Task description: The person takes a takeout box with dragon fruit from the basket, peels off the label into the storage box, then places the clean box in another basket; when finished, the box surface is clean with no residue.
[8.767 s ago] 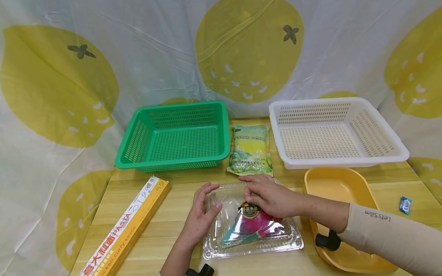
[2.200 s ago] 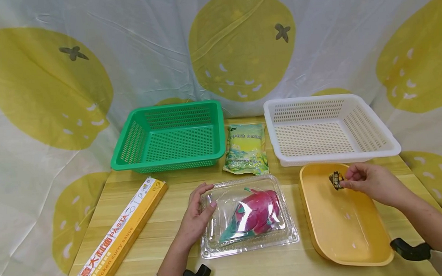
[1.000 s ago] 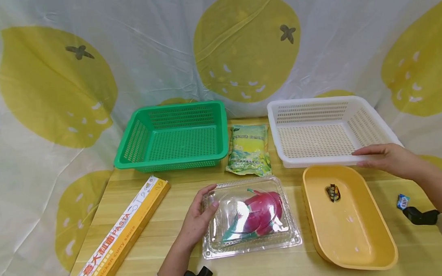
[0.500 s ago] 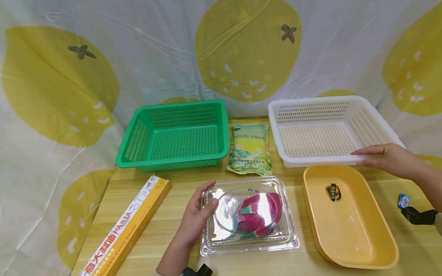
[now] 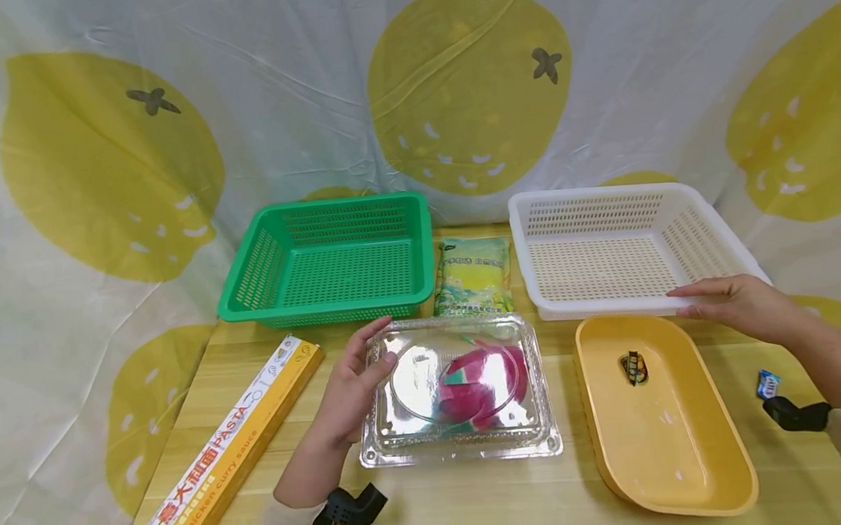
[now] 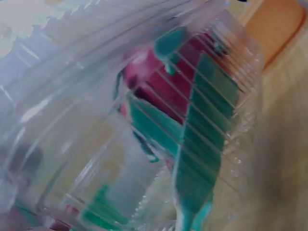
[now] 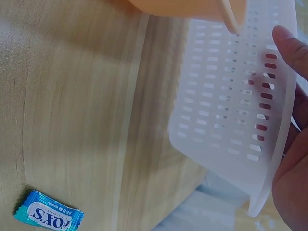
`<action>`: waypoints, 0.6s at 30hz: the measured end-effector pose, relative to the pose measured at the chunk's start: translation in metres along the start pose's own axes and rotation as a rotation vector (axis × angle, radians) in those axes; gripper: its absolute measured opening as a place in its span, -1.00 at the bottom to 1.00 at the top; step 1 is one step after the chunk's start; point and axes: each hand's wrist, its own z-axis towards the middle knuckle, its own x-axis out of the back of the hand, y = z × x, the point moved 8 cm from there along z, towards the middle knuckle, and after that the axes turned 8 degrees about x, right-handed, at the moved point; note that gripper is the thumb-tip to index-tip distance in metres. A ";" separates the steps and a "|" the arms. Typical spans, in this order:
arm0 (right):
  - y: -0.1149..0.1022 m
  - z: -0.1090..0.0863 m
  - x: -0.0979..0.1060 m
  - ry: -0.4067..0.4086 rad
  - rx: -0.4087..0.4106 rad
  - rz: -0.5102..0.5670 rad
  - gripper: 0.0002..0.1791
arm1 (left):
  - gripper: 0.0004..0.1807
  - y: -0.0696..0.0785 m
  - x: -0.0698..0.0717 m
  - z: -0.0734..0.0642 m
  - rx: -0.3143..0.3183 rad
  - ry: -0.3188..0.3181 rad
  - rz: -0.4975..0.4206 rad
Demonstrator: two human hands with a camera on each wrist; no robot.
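Observation:
My left hand point(image 5: 348, 392) grips the left side of a clear plastic clamshell box point(image 5: 462, 450), thumb on the lid and fingers at its far left corner. Inside the box lies a pink dragon fruit point(image 5: 490, 384) with green scales; the left wrist view shows it blurred through the ribbed wall. The box overlaps the lower end of a green-and-yellow packet point(image 5: 475, 276). At the white basket point(image 5: 603, 305), my right hand point(image 5: 749, 310) pinches the front rim near its right corner, thumb outside and fingers inside. A black round sticker point(image 5: 633, 368) lies in the orange tub point(image 5: 667, 470).
A green basket point(image 5: 325, 308) stands at the back left. The long pasta box point(image 5: 239, 439) lies slanted at the left. A small blue wrapped candy point(image 7: 49, 211) is on the table right of the tub. A lemon-print curtain point(image 5: 303, 89) hangs behind.
The right hand peeled the sticker off the box, put it in the orange tub and moved to the white basket's rim. Lately the left hand has shifted the box up and left.

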 end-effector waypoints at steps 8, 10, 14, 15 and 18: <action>-0.001 0.001 -0.002 0.011 0.013 -0.001 -0.56 | -0.42 0.054 -0.017 0.021 -0.021 -0.025 -0.128; -0.001 0.000 -0.002 0.004 0.007 -0.008 -0.55 | -0.44 0.068 -0.026 0.029 -0.058 -0.024 -0.074; -0.001 0.000 -0.002 -0.003 -0.003 -0.013 -0.54 | -0.46 0.088 -0.048 0.050 -0.090 -0.011 -0.028; -0.001 0.000 -0.002 -0.005 -0.005 -0.013 -0.54 | -0.46 0.091 -0.054 0.056 -0.088 -0.008 -0.033; -0.001 0.000 -0.001 -0.005 -0.007 -0.008 -0.54 | -0.48 0.097 -0.072 0.075 -0.064 0.013 -0.039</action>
